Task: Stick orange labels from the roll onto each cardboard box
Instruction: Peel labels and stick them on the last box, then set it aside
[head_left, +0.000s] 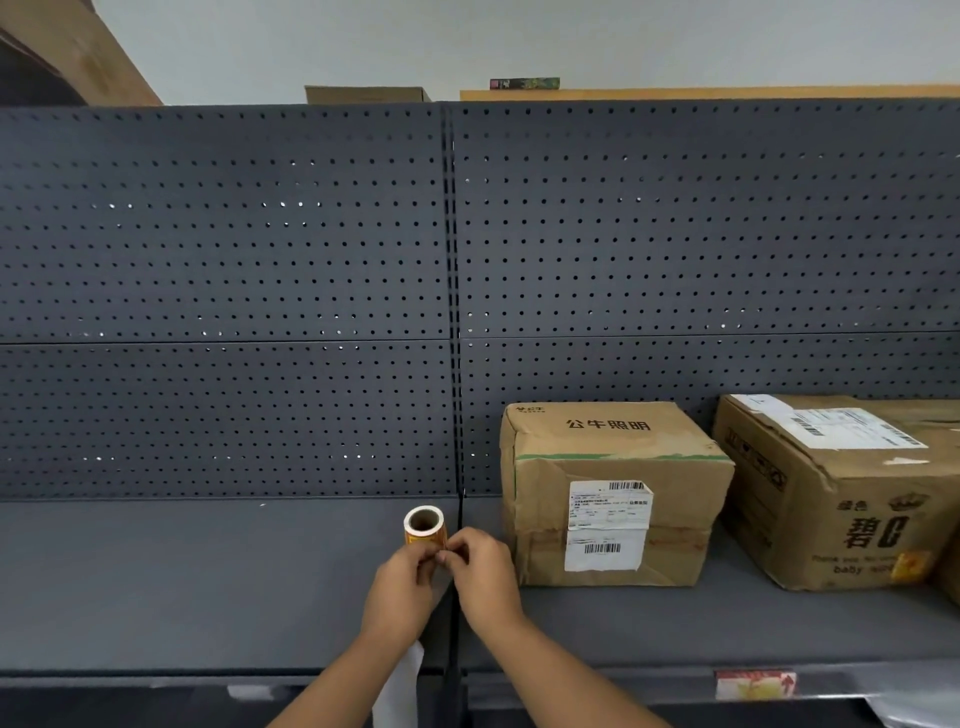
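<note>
Both hands meet just above the shelf (208, 582), a little below the middle of the view, around six o'clock. The left hand (400, 587) curls round the roll of labels (425, 526) from below, holding it with its hollow core facing the camera, probably so the free end of the strip faces the other hand. The right hand (483, 569) has thumb and fingertips pinched together at the roll's lower right edge, seemingly picking at an orange label to lift it; the label itself is too small to make out. A white strip (402, 686), likely spent backing paper, hangs below the left wrist toward six o'clock.

The nearer box (613, 493) stands at about four o'clock, just right of the hands, its front with a white shipping slip turned outward and no orange label visible on it. The second box (841, 488), farther toward three o'clock, already shows an orange patch low on its front. Holding the roll close to the unlabelled box keeps the reach short.
</note>
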